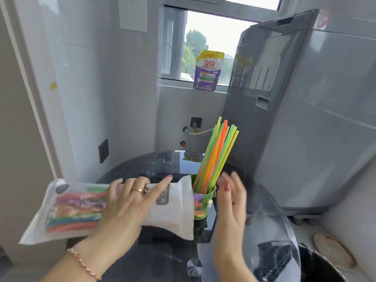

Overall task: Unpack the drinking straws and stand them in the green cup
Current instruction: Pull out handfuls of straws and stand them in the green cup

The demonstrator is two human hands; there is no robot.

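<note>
A green cup stands on the round dark glass table. Several yellow, orange and green straws stand in it, leaning to the right. My left hand grips a white-and-clear straw packet, held level just left of the cup, its open end touching the cup's rim. Several coloured straws remain inside the packet's clear part. My right hand is beside the cup on the right, fingers spread and blurred, holding nothing.
A grey washing machine stands close behind the table on the right. A purple detergent pouch sits on the window sill. A white wall is on the left. A round dish lies on the floor at lower right.
</note>
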